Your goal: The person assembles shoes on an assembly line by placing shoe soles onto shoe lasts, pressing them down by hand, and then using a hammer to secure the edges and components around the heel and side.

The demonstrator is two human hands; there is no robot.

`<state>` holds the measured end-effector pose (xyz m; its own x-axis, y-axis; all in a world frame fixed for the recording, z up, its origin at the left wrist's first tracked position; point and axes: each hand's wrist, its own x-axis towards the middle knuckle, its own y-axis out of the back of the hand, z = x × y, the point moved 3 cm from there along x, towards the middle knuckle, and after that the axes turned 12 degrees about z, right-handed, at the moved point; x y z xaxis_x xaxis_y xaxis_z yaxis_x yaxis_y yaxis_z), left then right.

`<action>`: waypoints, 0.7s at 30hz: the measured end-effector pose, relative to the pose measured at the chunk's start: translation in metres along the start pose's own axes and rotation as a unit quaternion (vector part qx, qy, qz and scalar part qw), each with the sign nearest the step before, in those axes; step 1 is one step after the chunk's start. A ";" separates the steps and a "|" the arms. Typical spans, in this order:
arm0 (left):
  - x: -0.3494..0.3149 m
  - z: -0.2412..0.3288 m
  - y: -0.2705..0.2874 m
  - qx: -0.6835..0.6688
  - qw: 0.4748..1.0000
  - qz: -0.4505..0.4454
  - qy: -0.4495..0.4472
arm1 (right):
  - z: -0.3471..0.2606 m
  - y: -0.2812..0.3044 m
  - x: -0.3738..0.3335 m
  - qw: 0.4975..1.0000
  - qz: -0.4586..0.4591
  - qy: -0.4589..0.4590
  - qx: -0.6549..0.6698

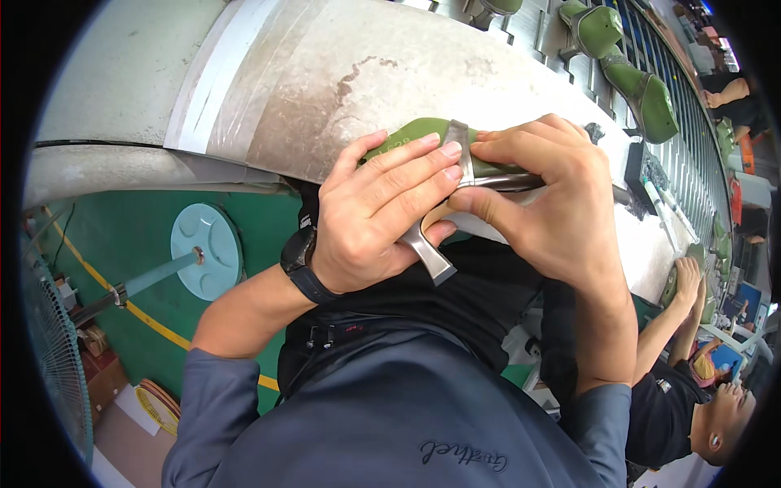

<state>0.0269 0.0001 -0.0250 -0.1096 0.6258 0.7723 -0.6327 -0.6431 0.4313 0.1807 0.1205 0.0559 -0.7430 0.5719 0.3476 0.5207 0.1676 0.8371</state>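
A green shoe last (419, 130) lies at the near edge of the worn whitish bench, under both hands. My left hand (370, 207) lays its fingers across the last, with the thumb curled beneath, gripping it; the fingertips touch a metal hammer head. That hammer (429, 256) has a curved head with a flared end pointing down toward my lap. My right hand (561, 187) closes round its dark shiny handle, with index finger and thumb close to the head. A tan strip (440, 215) shows between the hands. Much of the last is hidden by my fingers.
Several green lasts (651, 106) sit on a slatted metal conveyor (545, 49) beyond the bench. A dark block (644, 167) and pale pen-like tools lie at right. A co-worker (675, 407) works at far right. Left stand a round light-blue stool (205, 252) and a fan (53, 358).
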 end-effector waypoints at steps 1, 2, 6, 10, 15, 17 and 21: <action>-0.002 0.000 -0.001 -0.001 1.000 0.001 0.000 | -0.002 0.000 0.000 1.000 -0.012 0.003 -0.008; -0.004 0.001 -0.002 0.003 1.000 0.008 -0.001 | -0.002 0.000 0.000 1.000 -0.024 0.005 -0.017; -0.015 0.006 -0.020 0.068 0.997 0.041 -0.009 | 0.003 0.000 -0.002 0.996 0.027 0.063 -0.052; -0.009 0.007 -0.019 0.044 0.998 -0.040 -0.001 | 0.033 0.002 -0.007 0.979 0.090 0.157 -0.097; 0.034 0.002 0.001 -0.010 0.993 -0.120 0.004 | 0.070 0.018 -0.016 0.982 0.088 0.152 -0.062; 0.053 -0.006 -0.017 -0.091 0.982 -0.138 0.088 | 0.073 0.015 -0.016 0.981 0.094 0.159 -0.057; 0.060 -0.013 -0.038 -0.137 0.955 -0.192 0.178 | 0.073 0.007 -0.018 0.976 0.126 0.164 -0.070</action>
<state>0.0344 0.0681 -0.0009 -0.0518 0.9339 0.3539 -0.8506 -0.2269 0.4743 0.2284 0.1701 0.0250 -0.7055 0.2896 0.6468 0.6582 -0.0705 0.7495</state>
